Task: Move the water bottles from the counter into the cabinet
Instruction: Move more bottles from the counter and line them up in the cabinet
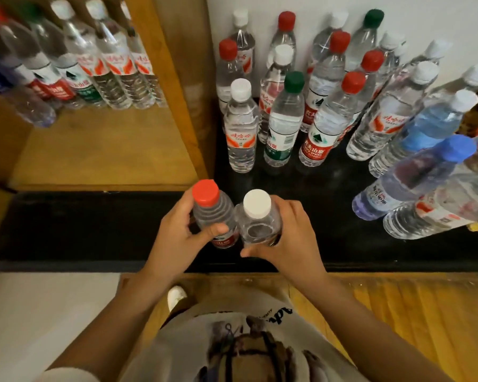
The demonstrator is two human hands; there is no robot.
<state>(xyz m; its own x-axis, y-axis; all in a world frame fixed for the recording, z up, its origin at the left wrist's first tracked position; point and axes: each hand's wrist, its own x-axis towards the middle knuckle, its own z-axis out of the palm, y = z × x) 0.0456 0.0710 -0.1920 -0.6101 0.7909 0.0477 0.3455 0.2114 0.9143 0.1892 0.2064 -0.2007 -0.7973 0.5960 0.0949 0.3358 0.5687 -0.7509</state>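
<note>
A glossy black bench (329, 244) spans the middle of the frame; a wooden cabinet (108, 150) opens at upper left. On the bench at upper right stands a crowd of clear ribbed plastic bottles (329, 106) with red, white, green and blue caps. Their labels carry Chinese characters too small to read, and the rightmost ones are cut off by the frame edge. A blurred row of shelved bottles (94, 64) stands at the back of the cabinet shelf. At centre, the left hand (174, 238) is curled round a red-capped bottle (213, 213) whose red label is mostly hidden by the thumb. Touching it, a white-capped bottle (260, 219) sits in the grip of the right hand (293, 238), its label out of sight. Both are over the bench's front part.
</note>
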